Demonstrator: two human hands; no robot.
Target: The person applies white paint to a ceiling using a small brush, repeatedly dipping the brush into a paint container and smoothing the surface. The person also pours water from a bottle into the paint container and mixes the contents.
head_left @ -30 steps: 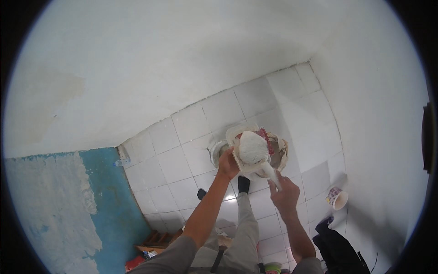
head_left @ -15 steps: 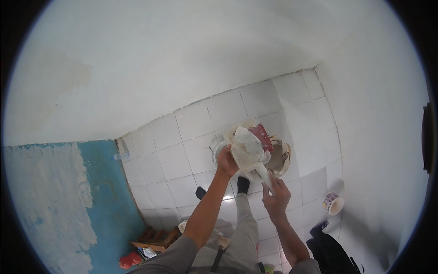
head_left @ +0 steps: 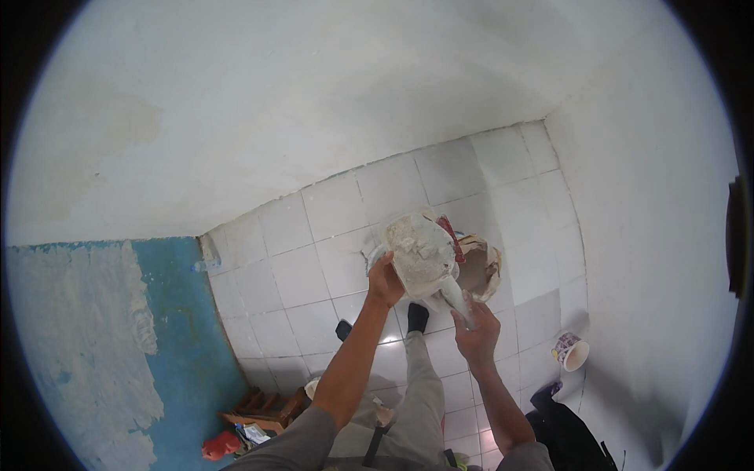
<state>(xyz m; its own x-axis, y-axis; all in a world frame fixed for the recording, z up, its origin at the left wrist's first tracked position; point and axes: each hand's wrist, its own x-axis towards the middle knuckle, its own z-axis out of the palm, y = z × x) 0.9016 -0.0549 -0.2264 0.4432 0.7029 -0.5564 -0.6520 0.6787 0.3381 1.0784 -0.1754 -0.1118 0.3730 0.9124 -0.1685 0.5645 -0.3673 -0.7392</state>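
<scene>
White floor tiles (head_left: 341, 267) shine. The left hand (head_left: 384, 282) has fingers clamped on a dirty tub (head_left: 400, 271), the right hand (head_left: 477, 334) on a scoop (head_left: 454, 296).

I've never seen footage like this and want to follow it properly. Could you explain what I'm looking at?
There's no machine here, only a person's two bare hands. The view comes from a fisheye camera worn on the head and looking down, so straight edges bend towards the rim. The left hand grips the side of a pale container, where lumpy whitish material shows. The right hand holds a white handle that reaches up to it; what is at its far end is hard to make out. On the tiled floor are an open bag with something greyish inside and, further right, a patterned tub.
</scene>
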